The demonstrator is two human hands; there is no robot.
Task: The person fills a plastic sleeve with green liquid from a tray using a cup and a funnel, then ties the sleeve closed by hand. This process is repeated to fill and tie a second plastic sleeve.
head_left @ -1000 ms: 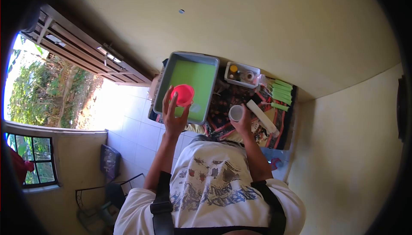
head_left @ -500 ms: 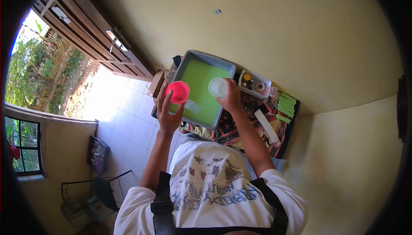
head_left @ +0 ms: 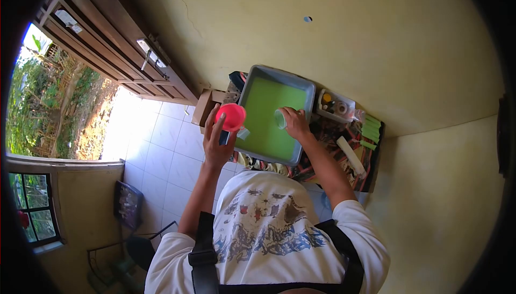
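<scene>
- Fingers of the left hand [head_left: 217,144] wrap a pink cup [head_left: 231,117], held upright just off the left edge of the grey tray [head_left: 244,87].
- Right hand [head_left: 294,124] grips a small clear cup [head_left: 280,118], tipped on its side low over the tray's green liquid [head_left: 271,117].
- Beyond the right hand, past the tray's far side, sits a small white container [head_left: 336,104], with green strips [head_left: 371,128] farther out on the patterned cloth [head_left: 328,138].
</scene>
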